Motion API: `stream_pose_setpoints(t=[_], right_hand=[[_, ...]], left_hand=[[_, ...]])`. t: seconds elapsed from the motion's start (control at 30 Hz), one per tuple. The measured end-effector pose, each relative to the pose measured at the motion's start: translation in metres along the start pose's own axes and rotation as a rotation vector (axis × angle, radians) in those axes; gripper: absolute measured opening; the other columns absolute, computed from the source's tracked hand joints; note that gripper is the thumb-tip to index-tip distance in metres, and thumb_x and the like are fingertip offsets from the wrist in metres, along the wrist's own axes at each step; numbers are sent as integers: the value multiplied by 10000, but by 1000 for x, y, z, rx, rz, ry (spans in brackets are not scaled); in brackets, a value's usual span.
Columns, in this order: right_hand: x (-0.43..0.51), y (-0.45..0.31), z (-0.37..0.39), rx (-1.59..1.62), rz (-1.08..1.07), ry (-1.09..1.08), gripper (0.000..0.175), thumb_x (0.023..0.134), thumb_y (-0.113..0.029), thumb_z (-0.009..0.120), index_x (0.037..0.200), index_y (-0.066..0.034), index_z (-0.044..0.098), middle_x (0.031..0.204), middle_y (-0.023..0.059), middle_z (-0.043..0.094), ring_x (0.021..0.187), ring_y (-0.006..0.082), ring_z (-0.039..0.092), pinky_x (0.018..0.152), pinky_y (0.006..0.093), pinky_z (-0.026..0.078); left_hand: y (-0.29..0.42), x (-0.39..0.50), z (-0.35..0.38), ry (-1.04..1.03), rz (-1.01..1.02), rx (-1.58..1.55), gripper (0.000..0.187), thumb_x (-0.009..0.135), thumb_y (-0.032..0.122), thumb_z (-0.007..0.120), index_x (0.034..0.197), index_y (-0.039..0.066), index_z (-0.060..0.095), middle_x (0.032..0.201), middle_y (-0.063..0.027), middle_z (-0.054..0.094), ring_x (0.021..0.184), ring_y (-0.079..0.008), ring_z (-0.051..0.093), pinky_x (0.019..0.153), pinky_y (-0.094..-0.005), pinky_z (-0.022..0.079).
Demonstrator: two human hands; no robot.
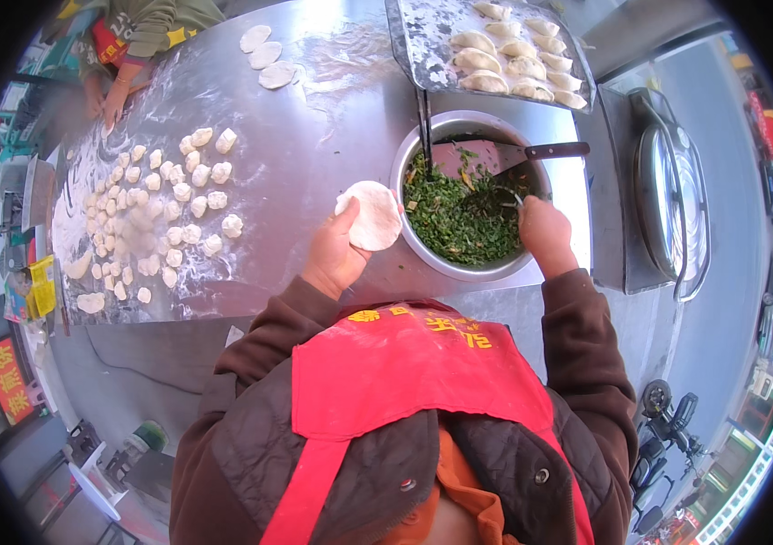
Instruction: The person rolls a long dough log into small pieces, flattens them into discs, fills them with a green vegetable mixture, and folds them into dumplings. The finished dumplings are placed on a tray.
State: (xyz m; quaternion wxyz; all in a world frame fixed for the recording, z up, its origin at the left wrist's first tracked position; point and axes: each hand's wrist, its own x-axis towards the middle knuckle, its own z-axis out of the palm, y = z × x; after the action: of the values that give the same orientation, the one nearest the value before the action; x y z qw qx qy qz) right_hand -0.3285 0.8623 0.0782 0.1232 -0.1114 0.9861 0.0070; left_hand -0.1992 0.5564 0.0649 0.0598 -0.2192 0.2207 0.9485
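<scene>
A round, flat dough wrapper [375, 216] lies across my left hand [340, 248], the thumb resting on its face. My right hand [547, 228] grips the metal handle of a utensil [514, 199] whose lower end sits in the filling. That filling, chopped greens [458, 221], fills much of a steel bowl [420, 253] in front of me. A broad scraper or knife with a dark handle [556, 150] rests across the bowl's far side, its blade over the greens. Dark tongs or sticks [425, 129] stand in the bowl at its far left.
Several folded dumplings [478, 60] sit on a floured tray [420, 71] beyond the bowl. Dough pieces [182, 191] cover the left of the steel table [291, 225]. Three wrappers [265, 54] lie farther back. A co-worker's hand [115, 102] works at far left. A round lidded appliance [672, 197] stands at right.
</scene>
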Motion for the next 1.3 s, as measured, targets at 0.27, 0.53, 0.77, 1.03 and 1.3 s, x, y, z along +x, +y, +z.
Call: stream_pose_setpoints(t=[0.27, 0.53, 0.77, 1.03, 1.3], right_hand=[[-29, -23, 20, 282, -135, -150, 254, 915, -247, 578, 887, -19, 686, 863, 207, 692, 854, 384, 680, 761, 489, 527], [-37, 9, -10, 866, 66, -377, 359, 913, -272, 647, 1044, 56, 706, 835, 71, 694, 778, 145, 615, 700, 283, 490], [-70, -4, -14, 871, -18, 120, 290, 916, -217, 640, 1082, 17, 684, 873, 117, 704, 814, 260, 679, 685, 345, 523], [-96, -25, 6, 365, -251, 512, 348, 909, -130, 639, 1248, -53, 618, 767, 93, 605, 716, 303, 625, 610, 401, 507], [-84, -17, -1, 1241, 183, -28, 296, 964, -161, 627, 1181, 38, 660, 970, 43, 692, 861, 77, 588, 750, 246, 483]], left_hand=[[-38, 12, 9, 52, -5, 98, 361, 1033, 177, 495, 1344, -5, 465, 1260, -151, 612, 1158, -259, 624, 981, -393, 523], [-54, 33, 23, 94, 9, 189, 359, 1034, 204, 501, 1334, 10, 473, 1222, -127, 629, 1096, -244, 653, 925, -391, 552], [-88, 58, 61, 113, -133, 200, 393, 1063, 292, 427, 1316, 0, 493, 1257, -165, 619, 1116, -306, 642, 951, -471, 538], [-115, 81, 65, 36, -264, -175, 510, 1072, 444, 282, 1266, 39, 524, 1247, -180, 600, 1145, -372, 595, 991, -546, 483], [-109, 78, 60, 43, -194, -91, 406, 1056, 402, 405, 1216, 69, 571, 1180, -166, 630, 1117, -373, 611, 932, -553, 526]])
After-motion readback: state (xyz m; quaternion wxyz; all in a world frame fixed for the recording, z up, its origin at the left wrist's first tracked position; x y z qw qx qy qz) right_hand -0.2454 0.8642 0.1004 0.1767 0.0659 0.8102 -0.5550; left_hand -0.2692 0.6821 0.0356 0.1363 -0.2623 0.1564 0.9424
